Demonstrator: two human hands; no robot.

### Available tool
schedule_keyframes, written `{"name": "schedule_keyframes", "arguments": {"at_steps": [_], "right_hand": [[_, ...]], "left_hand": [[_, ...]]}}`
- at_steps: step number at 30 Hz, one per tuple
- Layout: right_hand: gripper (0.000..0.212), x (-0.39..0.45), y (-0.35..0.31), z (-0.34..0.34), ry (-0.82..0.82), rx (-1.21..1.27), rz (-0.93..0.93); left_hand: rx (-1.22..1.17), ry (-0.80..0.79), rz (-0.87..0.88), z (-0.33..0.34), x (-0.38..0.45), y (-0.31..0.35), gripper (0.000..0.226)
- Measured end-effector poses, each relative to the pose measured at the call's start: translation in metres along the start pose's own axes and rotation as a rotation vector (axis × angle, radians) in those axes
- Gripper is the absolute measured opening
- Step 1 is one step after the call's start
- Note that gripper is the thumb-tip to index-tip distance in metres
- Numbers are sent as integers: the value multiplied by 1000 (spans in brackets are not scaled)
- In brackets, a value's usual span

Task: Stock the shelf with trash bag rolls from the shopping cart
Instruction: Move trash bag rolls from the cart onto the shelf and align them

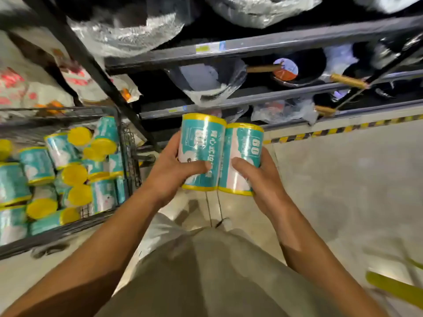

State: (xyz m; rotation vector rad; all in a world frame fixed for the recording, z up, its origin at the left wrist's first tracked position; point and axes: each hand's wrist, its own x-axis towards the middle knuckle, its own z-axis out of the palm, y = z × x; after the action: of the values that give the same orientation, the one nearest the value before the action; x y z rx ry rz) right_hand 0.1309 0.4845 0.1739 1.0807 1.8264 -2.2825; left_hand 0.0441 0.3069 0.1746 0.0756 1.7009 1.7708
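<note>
Two trash bag rolls (219,154) are gripped side by side, the left hand's (174,165) and right hand's (256,177) fingers curled round them, long axes pointing toward the shelf (251,46) ahead.

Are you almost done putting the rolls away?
Not nearly. No rolls show on the shelf yet, only wrapped pans. The left hand and right hand each grip one roll, side by side. Many more wait in the cart.
</note>
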Motion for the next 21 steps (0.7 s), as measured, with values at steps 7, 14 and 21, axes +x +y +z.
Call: {"name": "schedule_keyframes", "arguments": {"at_steps": [7,14,21], "right_hand": [[43,-12,-25,-103,277,93,-104],[50,9,-58,-186,473,152,-190],[60,67,-113,-258,600,181,-252]], "left_hand": [[114,-118,63,108,45,30,77],[129,-274,133,206,123,68,74],[154,-426,198,303,220,113,73]]}}
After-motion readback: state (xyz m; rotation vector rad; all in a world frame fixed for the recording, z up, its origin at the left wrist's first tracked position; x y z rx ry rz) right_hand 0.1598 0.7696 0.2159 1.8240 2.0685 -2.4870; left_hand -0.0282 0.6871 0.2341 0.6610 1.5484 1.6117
